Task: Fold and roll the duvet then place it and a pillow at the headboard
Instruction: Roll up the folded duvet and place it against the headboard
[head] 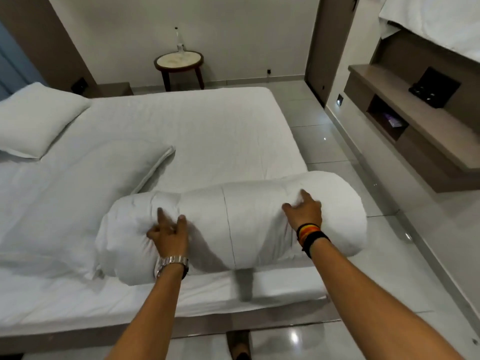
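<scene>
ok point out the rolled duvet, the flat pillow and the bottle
rolled duvet (249,216), head view, middle of the roll
flat pillow (109,175), head view, its centre
bottle (180,42), head view, its body on the round table

Pale plain walls (233,27) meet a glossy light-tiled floor (337,141) that catches small spots of light. At twelve o'clock a round side table (178,61) with dark legs carries a clear bottle (179,41). At two o'clock a wall-mounted wooden shelf unit (405,120) holds a black tray (433,87) above an open cubby.
</scene>
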`<state>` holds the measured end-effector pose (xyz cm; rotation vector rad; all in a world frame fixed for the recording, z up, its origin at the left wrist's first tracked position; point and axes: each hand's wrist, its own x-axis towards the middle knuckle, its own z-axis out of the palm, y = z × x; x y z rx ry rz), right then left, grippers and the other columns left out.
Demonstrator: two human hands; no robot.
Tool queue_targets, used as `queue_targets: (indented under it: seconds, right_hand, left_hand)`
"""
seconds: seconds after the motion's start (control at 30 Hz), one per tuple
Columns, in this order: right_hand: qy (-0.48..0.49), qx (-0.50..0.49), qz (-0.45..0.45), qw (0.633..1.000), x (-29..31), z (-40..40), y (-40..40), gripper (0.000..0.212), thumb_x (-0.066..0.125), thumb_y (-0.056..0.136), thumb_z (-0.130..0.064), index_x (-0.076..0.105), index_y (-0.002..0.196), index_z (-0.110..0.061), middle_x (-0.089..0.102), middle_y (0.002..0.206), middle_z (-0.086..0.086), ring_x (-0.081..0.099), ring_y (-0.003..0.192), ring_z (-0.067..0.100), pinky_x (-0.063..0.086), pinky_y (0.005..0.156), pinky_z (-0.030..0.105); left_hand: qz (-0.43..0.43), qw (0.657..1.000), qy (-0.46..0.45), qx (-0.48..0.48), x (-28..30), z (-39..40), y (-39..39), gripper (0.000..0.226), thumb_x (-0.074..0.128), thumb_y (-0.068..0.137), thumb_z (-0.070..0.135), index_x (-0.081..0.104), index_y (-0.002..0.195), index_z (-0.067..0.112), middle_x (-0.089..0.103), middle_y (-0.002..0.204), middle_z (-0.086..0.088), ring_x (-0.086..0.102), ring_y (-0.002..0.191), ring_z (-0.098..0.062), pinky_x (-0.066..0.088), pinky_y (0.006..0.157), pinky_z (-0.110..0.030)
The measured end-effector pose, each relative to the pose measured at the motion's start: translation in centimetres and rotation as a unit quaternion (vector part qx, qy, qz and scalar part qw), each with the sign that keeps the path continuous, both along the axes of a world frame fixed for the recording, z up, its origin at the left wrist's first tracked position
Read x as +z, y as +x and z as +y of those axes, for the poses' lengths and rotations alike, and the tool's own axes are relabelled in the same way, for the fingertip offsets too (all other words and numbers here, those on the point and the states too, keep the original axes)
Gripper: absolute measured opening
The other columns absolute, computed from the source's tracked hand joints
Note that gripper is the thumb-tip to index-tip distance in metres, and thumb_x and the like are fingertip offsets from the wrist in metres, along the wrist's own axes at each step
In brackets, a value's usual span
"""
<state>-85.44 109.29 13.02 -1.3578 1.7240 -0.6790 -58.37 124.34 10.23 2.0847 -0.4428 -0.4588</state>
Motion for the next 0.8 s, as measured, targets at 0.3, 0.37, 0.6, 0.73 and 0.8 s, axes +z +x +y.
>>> queue_targets:
  seconds: [0.3,0.37,0.6,0.73,0.8]
  right_hand:
    - [-0.215,0.363,0.388,0.819,-8.5,-11.1,5.3,0.091,0.014,0.084,-0.095,0.006,0.162,-0.05,0.003,0.175,0.002,-0.008,0.16,0.028,-0.014,0.114,0.074]
    - [-0.163,0.372,0.386,0.828,-13.2,-13.0,5.8,0.09,0.016,0.082,-0.096,-0.007,0.159,-0.054,-0.003,0.175,-0.001,-0.015,0.159,0.028,-0.012,0.112,0.078]
    - [-0.116,0.379,0.439,0.807,-24.6,-16.9,8.8,0.093,0.019,0.086,-0.092,-0.002,0.163,-0.044,0.001,0.175,0.007,-0.002,0.159,0.037,-0.001,0.11,0.083]
    - [-0.08,0.393,0.421,0.813,-20.7,-16.9,9.2,0.095,0.007,0.08,-0.097,-0.018,0.158,-0.049,-0.011,0.174,0.004,-0.017,0.158,0.032,-0.012,0.11,0.08]
    - [-0.084,0.401,0.366,0.836,-17.6,-17.5,9.8,0.1,0.014,0.078,-0.1,-0.012,0.16,-0.05,-0.005,0.174,0.003,-0.017,0.159,0.027,-0.017,0.111,0.077]
  left_hand:
    - [-0.395,0.884,0.215,-0.129,-8.9,-9.0,5.9,0.077,0.025,0.097,0.072,0.027,0.163,0.033,0.001,0.173,-0.019,-0.012,0.158,-0.04,-0.009,0.12,-0.068]
    - [-0.397,0.878,0.228,-0.142,-12.1,-11.1,7.0,0.078,0.026,0.097,0.075,0.022,0.164,0.035,0.006,0.173,-0.018,-0.01,0.158,-0.041,-0.011,0.117,-0.072]
    - [-0.386,0.866,0.258,-0.184,-23.3,-17.0,9.2,0.077,0.032,0.099,0.069,0.019,0.165,0.031,0.007,0.172,-0.02,-0.002,0.158,-0.044,-0.005,0.116,-0.077]
    - [-0.363,0.867,0.284,-0.193,-19.9,-16.7,9.0,0.078,0.033,0.099,0.068,0.018,0.166,0.03,0.013,0.17,-0.024,-0.004,0.158,-0.044,-0.001,0.114,-0.079]
    - [-0.361,0.869,0.288,-0.177,-17.6,-15.8,8.6,0.08,0.032,0.097,0.071,0.02,0.165,0.031,0.014,0.171,-0.022,-0.005,0.158,-0.043,0.0,0.114,-0.079]
